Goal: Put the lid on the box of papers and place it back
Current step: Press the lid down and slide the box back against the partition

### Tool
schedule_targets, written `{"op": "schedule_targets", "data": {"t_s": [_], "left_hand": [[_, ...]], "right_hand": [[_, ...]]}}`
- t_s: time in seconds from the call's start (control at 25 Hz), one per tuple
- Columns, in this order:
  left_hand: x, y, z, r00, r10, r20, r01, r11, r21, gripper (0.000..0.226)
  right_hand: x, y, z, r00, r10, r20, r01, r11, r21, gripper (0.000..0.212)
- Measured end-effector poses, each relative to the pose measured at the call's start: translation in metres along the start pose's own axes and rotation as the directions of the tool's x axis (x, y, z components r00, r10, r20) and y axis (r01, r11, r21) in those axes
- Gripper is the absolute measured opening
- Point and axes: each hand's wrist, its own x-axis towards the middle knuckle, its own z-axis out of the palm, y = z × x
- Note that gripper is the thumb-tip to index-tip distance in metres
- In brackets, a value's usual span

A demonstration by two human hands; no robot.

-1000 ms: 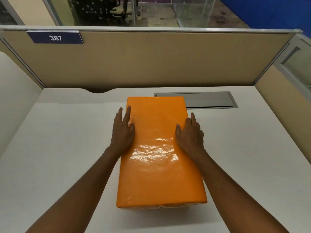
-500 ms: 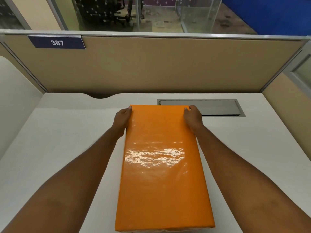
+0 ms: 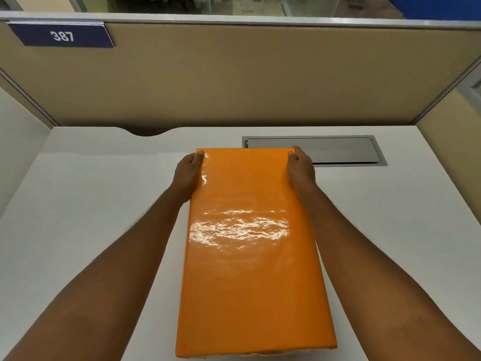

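Observation:
A glossy orange box [image 3: 250, 269] with its lid on lies lengthwise on the white desk [image 3: 91, 217], its near end at the bottom of the view. My left hand [image 3: 188, 173] grips the box's far left corner, thumb on top. My right hand [image 3: 299, 170] grips the far right corner the same way. Both forearms run along the box's long sides. The papers inside are hidden under the lid.
A grey metal cable hatch [image 3: 338, 149] is set into the desk just behind the box's far right corner. Tan partition walls [image 3: 234, 82] close the desk at the back and on the right. A blue sign reading 387 [image 3: 61, 36] hangs at the upper left.
My hands slid from lying flat on the middle of the lid to the far corners, where they now grip the box. The view has come closer to the box.

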Motion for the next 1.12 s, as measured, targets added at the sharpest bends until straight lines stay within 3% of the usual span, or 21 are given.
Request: {"op": "schedule_targets", "data": {"t_s": [0.2,0.32,0.4,0.56,0.68,0.8,0.88,1.0,1.12], "left_hand": [[-0.009,0.0,0.009,0.971,0.092,-0.219,-0.062,0.988,0.142,0.045],[-0.018,0.006,0.008,0.938,0.149,-0.312,-0.054,0.955,0.293,0.053],[-0.027,0.013,0.005,0.931,0.171,-0.323,-0.072,0.952,0.296,0.053],[-0.057,0.023,-0.004,0.942,0.09,-0.325,0.014,0.952,0.304,0.054],[-0.112,0.01,-0.012,0.952,0.032,-0.304,0.066,0.949,0.307,0.059],[-0.182,-0.014,-0.023,0.949,-0.05,-0.312,0.132,0.96,0.248,0.052],[-0.224,-0.032,-0.029,0.946,-0.139,-0.293,0.184,0.974,0.132,0.034],[-0.271,-0.058,-0.031,0.944,-0.268,-0.191,0.258,0.963,-0.074,0.033],[-0.296,-0.075,-0.023,0.971,-0.215,-0.101,0.197,0.967,-0.162,0.03]], "right_hand": [[-0.005,0.001,0.004,0.999,-0.014,-0.031,0.013,0.998,-0.054,0.047],[-0.004,-0.004,-0.007,0.989,0.071,0.132,-0.066,0.997,-0.037,0.052],[-0.007,-0.005,-0.019,0.971,0.121,0.206,-0.12,0.993,-0.017,0.057],[-0.044,-0.003,-0.041,1.0,-0.016,-0.012,0.015,0.998,-0.055,0.055],[-0.099,0.021,-0.055,0.995,-0.096,-0.013,0.096,0.995,-0.009,0.05],[-0.165,0.065,-0.071,0.991,-0.075,0.115,0.068,0.996,0.063,0.052],[-0.198,0.092,-0.077,0.978,-0.003,0.208,-0.024,0.992,0.124,0.056],[-0.233,0.125,-0.082,0.937,0.108,0.332,-0.184,0.961,0.207,0.059],[-0.253,0.141,-0.081,0.918,0.09,0.385,-0.206,0.941,0.27,0.045]]}}
